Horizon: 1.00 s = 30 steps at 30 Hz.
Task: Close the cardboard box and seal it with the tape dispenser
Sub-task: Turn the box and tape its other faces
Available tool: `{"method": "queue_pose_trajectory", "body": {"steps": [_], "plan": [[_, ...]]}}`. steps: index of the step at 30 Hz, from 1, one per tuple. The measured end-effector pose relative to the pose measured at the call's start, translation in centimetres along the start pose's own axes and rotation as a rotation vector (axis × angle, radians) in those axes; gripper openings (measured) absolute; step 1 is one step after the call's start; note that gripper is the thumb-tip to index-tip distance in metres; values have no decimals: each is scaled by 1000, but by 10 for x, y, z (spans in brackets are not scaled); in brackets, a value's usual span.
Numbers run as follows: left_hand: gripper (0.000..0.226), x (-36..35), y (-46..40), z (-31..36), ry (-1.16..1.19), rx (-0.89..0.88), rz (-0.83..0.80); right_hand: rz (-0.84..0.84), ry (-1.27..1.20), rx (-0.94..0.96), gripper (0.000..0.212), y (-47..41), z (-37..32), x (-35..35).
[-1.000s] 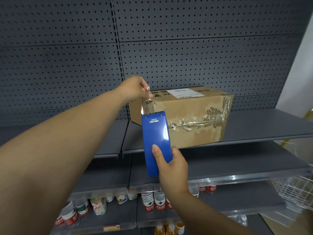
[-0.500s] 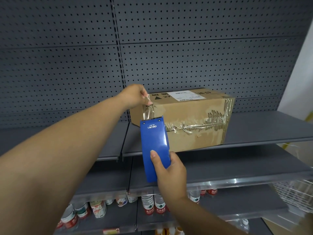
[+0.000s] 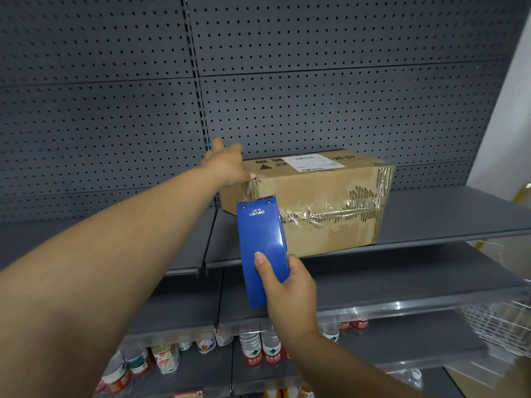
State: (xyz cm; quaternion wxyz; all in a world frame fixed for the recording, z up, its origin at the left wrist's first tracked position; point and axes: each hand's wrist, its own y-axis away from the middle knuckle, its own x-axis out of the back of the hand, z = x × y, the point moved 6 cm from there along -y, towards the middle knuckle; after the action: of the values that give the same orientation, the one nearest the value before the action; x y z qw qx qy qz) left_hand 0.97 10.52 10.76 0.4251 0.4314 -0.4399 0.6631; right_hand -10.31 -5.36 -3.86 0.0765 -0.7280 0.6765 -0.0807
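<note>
I see the cardboard box [image 3: 324, 196] closed on the grey shelf [image 3: 448, 216], wrinkled clear tape across its front (white label on top). My left hand [image 3: 227, 165] rests spread on its corner; my right hand [image 3: 290, 294] grips the blue tape dispenser [image 3: 263, 245] against the front

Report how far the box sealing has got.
Done: the cardboard box on the shelf has its flaps closed, with old crinkled tape across its front.
In hand: the right hand grips the blue tape dispenser, its toothed end at the box's near left corner, where the left hand presses a tape strip down with its thumb.
Left: running tape over the top and cutting it.
</note>
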Motion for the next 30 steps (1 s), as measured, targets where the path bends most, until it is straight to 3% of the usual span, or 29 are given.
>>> {"method": "queue_pose_trajectory", "body": {"steps": [5,9,17,24,30], "plan": [[18,3,10,15,-80,-294,115,1,0,-2,27,-2,-1,1],[26,0,23,20,-137,-391,132,-6,8,-6,30,-4,0,2],[48,-14,9,11,-91,-332,47,-1,40,-2,27,-10,-3,-3],[36,-8,-7,10,86,-328,9,4,110,15,34,-24,-15,-5],[31,-1,-26,13,77,-303,-38,7,170,3,37,-40,-21,-7]]}}
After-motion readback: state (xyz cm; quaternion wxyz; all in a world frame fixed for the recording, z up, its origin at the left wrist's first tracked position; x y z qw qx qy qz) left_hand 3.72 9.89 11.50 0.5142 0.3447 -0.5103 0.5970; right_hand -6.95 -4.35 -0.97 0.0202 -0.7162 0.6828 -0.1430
